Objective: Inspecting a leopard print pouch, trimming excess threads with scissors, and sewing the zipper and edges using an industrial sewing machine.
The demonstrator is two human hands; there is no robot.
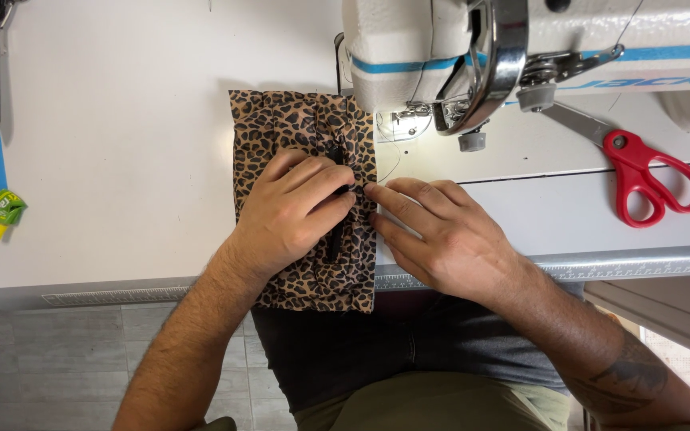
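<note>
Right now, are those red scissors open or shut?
Shut: the scissors lie flat on the table with blades together and handles side by side.

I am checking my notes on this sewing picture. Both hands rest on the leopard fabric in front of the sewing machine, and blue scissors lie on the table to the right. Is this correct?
Not quite: the scissors have red handles, not blue, as the head view shows. The rest holds: the left hand and right hand rest on the leopard fabric in front of the sewing machine, with the scissors on the table to the right.

Just one view, head cam. Looks almost straight down from above worker's lap, pretty close in. White surface [121,160] fills top, sewing machine [473,48] at far edge, floor tiles visible bottom left.
</note>
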